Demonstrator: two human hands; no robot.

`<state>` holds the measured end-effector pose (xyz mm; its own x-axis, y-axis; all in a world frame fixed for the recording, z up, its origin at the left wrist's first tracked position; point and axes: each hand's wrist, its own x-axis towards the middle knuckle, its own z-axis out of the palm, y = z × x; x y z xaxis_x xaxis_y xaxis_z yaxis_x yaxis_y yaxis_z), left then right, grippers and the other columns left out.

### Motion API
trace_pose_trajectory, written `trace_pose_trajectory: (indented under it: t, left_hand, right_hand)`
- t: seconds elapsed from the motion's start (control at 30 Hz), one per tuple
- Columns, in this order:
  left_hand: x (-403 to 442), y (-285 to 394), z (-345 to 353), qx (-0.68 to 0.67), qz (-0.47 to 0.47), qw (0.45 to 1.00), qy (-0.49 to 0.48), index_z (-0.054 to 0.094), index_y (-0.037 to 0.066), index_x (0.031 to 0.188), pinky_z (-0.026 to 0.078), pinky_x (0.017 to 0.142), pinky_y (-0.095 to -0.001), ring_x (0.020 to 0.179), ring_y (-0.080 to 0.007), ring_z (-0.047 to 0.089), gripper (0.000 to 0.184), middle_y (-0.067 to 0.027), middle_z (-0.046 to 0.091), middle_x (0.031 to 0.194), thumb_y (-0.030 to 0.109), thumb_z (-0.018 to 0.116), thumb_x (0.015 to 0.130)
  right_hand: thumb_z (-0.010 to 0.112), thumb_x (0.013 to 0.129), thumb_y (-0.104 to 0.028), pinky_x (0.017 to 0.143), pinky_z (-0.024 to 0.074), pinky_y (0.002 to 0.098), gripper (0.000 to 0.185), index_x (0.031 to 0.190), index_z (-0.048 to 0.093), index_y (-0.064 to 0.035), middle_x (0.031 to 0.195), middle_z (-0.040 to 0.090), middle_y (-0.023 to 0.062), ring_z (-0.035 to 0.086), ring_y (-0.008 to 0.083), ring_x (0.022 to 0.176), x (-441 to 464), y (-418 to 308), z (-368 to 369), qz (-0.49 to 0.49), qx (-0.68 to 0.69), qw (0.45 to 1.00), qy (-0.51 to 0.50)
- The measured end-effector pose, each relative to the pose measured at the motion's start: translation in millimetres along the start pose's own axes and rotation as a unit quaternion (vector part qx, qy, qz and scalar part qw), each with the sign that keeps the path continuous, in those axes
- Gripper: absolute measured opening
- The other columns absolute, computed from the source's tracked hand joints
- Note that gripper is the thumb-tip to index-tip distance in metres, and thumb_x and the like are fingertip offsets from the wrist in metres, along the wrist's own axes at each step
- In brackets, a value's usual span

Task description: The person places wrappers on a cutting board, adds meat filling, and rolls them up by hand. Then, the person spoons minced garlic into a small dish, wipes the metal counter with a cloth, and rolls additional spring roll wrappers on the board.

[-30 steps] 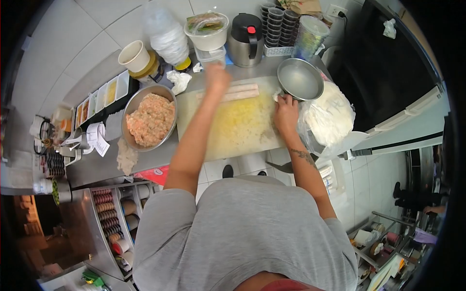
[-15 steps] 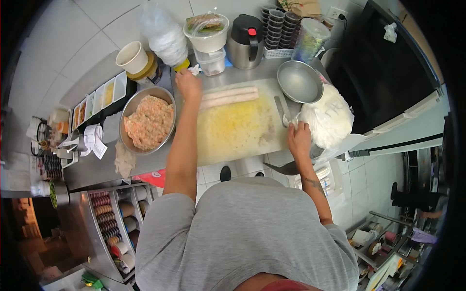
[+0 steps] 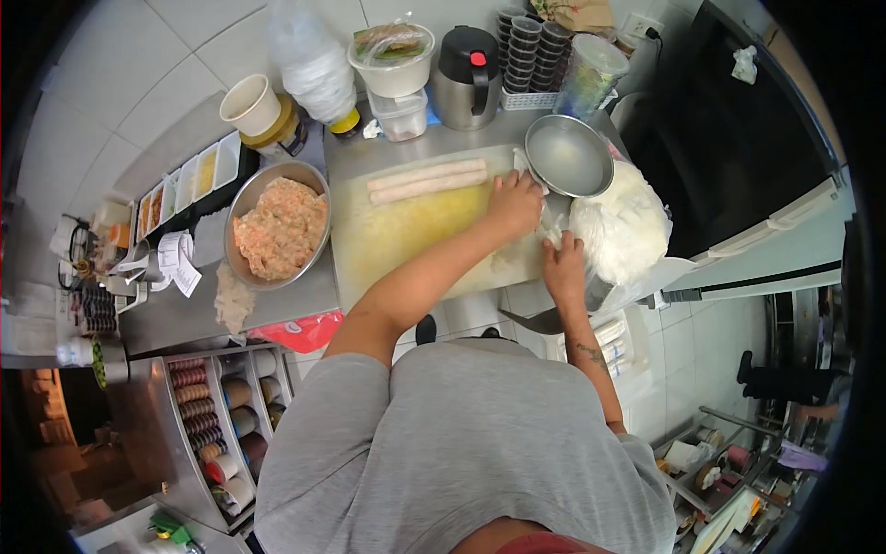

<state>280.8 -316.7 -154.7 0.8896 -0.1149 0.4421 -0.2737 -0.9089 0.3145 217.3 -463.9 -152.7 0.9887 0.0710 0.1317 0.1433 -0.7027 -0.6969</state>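
Observation:
My left hand (image 3: 515,205) reaches across the cutting board (image 3: 355,254) to its right side, its fingers closed on a crumpled white cloth (image 3: 520,162) that shows in part beyond them. Just nearer my body, my right hand (image 3: 564,258) has its fingertips together on thin whitish material (image 3: 555,216) at the board's right edge. Two long pale rolls (image 3: 428,181) lie side by side near the board's far edge. A round metal bowl (image 3: 569,155) stands just beyond my hands. Right of them sits a plastic bag with white contents (image 3: 621,226).
A metal bowl of pinkish minced filling (image 3: 282,228) stands left of the board, beside a tray of small containers (image 3: 206,173). Along the back are stacked tubs (image 3: 399,113), a steel jug (image 3: 466,83) and lidded black cups (image 3: 523,51). A dark blade (image 3: 535,321) juts past the front edge.
My left hand took the white cloth from the counter's back left, then swung right across the board. My right hand has shifted slightly nearer my body. The knife seen on the board is now hidden.

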Motion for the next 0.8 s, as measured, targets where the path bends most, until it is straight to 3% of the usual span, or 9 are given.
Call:
trace_pose_trajectory:
  t: [0.1,0.2,0.3,0.37,0.4,0.5,0.57,0.67,0.8]
  left_hand:
    - [2.6,3.2,-9.9,0.052,0.016,0.998,-0.036,0.064,0.008,0.105,0.034,0.090,-0.0477,0.112,-0.0304,0.047,0.028,-0.0118,0.058,0.111,0.012,0.060,0.077]
    - [10.4,-3.6,-1.6,-0.001,0.005,0.999,-0.037,0.061,0.005,0.103,0.035,0.088,-0.0476,0.106,-0.0322,0.049,0.029,-0.0128,0.057,0.106,0.014,0.064,0.075]
    - [8.5,-5.9,1.2,-0.042,-0.053,0.998,0.010,0.059,0.002,0.096,0.037,0.086,-0.0472,0.100,-0.0333,0.052,0.025,-0.0143,0.057,0.101,0.014,0.065,0.075]
    - [5.1,-1.2,-4.7,-0.089,-0.123,0.983,0.099,0.057,0.000,0.089,0.040,0.083,-0.0465,0.095,-0.0343,0.054,0.020,-0.0156,0.057,0.096,0.013,0.065,0.075]
    - [6.4,-3.8,-2.8,-0.102,-0.142,0.982,0.067,0.056,-0.001,0.090,0.041,0.082,-0.0469,0.094,-0.0355,0.055,0.021,-0.0176,0.057,0.096,0.012,0.064,0.076]
    - [10.2,-16.3,7.4,-0.149,-0.181,0.972,-0.009,0.054,-0.002,0.092,0.045,0.079,-0.0478,0.090,-0.0383,0.057,0.021,-0.0226,0.057,0.095,0.011,0.062,0.077]
    - [12.2,-21.8,9.7,-0.192,-0.182,0.964,-0.031,0.054,-0.002,0.091,0.047,0.078,-0.0477,0.088,-0.0394,0.057,0.021,-0.0245,0.057,0.096,0.010,0.062,0.076]
    - [8.0,-26.3,12.4,-0.263,-0.204,0.943,-0.006,0.053,0.000,0.093,0.050,0.070,-0.0441,0.079,-0.0339,0.060,0.022,-0.0194,0.058,0.087,0.009,0.064,0.076]
    - [7.7,-22.8,-2.9,-0.521,-0.311,0.793,-0.058,0.050,0.004,0.102,0.047,0.060,-0.0305,0.064,-0.0157,0.054,0.026,-0.0068,0.057,0.080,0.010,0.066,0.082]
  right_hand:
    - [0.058,0.088,-0.016,0.082,0.0426,0.0506,0.027,0.105,0.051,0.0045,0.102,0.052,0.0273,0.052,0.0476,0.087,-7.8,-4.9,-6.9,-0.170,-0.158,0.969,0.085]
    - [0.058,0.087,-0.013,0.087,0.0424,0.0485,0.026,0.107,0.054,0.0041,0.106,0.054,0.0275,0.054,0.0456,0.093,-1.8,-23.0,-17.1,-0.111,-0.068,0.988,0.082]
    - [0.058,0.086,-0.015,0.089,0.0432,0.0467,0.036,0.115,0.053,0.0045,0.106,0.059,0.0288,0.057,0.0431,0.099,21.8,-26.8,-10.3,-0.055,0.157,0.986,0.030]
    - [0.059,0.084,-0.020,0.089,0.0445,0.0447,0.043,0.119,0.053,0.0050,0.106,0.061,0.0289,0.059,0.0422,0.101,42.6,-20.5,3.6,0.063,0.177,0.982,-0.006]
    - [0.060,0.083,-0.022,0.089,0.0452,0.0437,0.047,0.121,0.053,0.0052,0.105,0.063,0.0289,0.060,0.0418,0.101,51.9,-17.7,11.1,0.121,0.187,0.975,-0.024]
    - [0.063,0.080,-0.029,0.086,0.0473,0.0428,0.054,0.120,0.055,0.0060,0.102,0.064,0.0289,0.062,0.0433,0.097,66.3,-16.9,26.4,0.103,0.075,0.992,0.020]
    - [0.065,0.080,-0.032,0.087,0.0472,0.0417,0.056,0.120,0.056,0.0061,0.103,0.064,0.0294,0.062,0.0421,0.100,66.5,-10.9,24.5,0.103,0.114,0.988,0.017]
    - [0.066,0.081,-0.030,0.079,0.0494,0.0383,0.052,0.118,0.057,0.0058,0.096,0.066,0.0246,0.065,0.0342,0.088,70.2,13.0,32.6,0.101,0.166,0.980,0.035]
    - [0.063,0.084,-0.020,0.059,0.0472,0.0288,0.034,0.110,0.059,0.0022,0.078,0.065,0.0103,0.059,0.0154,0.062,57.2,-9.4,11.6,0.132,0.363,0.921,-0.056]
